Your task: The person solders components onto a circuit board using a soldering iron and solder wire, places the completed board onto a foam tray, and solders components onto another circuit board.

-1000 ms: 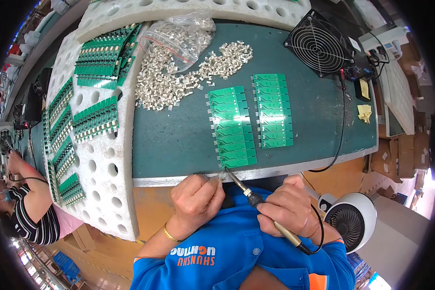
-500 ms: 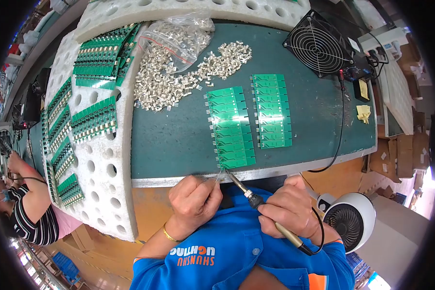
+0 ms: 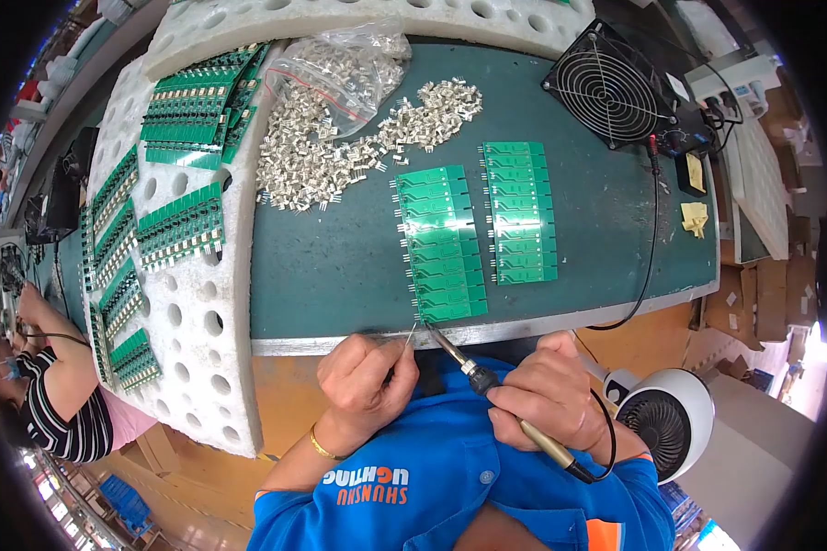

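Observation:
My right hand point(image 3: 547, 395) is wrapped round a soldering iron point(image 3: 476, 375), its tip near the bottom left corner of the nearer green circuit board panel point(image 3: 441, 243). Pinched in my left hand point(image 3: 368, 375) is a thin strand of solder wire point(image 3: 411, 334), pointing up at the same corner. White connectors with pins line that panel's left edge. A second green panel point(image 3: 521, 211) lies just to its right, also with connectors on its left edge. Whether the iron's tip touches a pin is too small to tell.
Loose white connectors point(image 3: 303, 165) are heaped at the back left beside a plastic bag point(image 3: 354, 83). White foam point(image 3: 179, 312) holds several populated boards point(image 3: 182, 227). A black fan point(image 3: 606, 92) stands back right, a white fan point(image 3: 666, 418) near my right arm. A person point(image 3: 64, 395) sits at left.
My left hand has drawn back slightly to the left and down with the solder wire. The iron has shifted very slightly left; the boards stay in place.

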Demonstrator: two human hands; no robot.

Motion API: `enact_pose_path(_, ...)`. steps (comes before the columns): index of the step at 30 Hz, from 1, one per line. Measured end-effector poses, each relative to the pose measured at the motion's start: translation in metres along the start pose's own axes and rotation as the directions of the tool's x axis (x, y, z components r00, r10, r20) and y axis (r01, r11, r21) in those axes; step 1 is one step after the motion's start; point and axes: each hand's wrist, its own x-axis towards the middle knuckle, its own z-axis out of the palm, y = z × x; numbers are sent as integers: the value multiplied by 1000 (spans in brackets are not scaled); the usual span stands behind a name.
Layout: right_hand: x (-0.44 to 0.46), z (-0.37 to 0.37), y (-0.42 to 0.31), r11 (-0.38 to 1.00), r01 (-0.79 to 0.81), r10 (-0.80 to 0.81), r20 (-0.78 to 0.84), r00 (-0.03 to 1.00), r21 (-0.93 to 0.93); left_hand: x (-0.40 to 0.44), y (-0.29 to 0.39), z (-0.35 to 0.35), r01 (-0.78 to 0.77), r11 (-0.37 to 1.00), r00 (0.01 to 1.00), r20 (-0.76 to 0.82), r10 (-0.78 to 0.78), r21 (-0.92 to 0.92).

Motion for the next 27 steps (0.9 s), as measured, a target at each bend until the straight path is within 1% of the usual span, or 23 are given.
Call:
enact_pose_path(9,0,-5,0,1000,4,-4,23,1000,-4,1,1,-1,5,1000,1000,5,-5,13)
enact_pose_path(11,0,-8,-1,1000,11,-11,31,999,-9,2,2,-2,32,999,999,8,-32,-3)
enact_pose_path(15,1,-16,1,1000,4,-4,0,1000,-29,0,1,-2,63,998,998,-5,-63,-27)
enact_pose_path(17,1,-19,4,1000,-3,3,-10,1000,-25,1,3,-5,98,994,995,29,-96,-55)
enact_pose_path(19,1,-19,9,1000,-7,7,-58,998,2,1,2,-7,122,991,992,25,-121,-52)
enact_pose_path(24,7,-18,22,996,1,2,-30,1000,87,8,2,-7,167,986,986,12,-166,-31)
enact_pose_path(27,11,-18,29,989,10,-2,-52,999,145,8,1,-5,156,988,988,14,-155,-19)
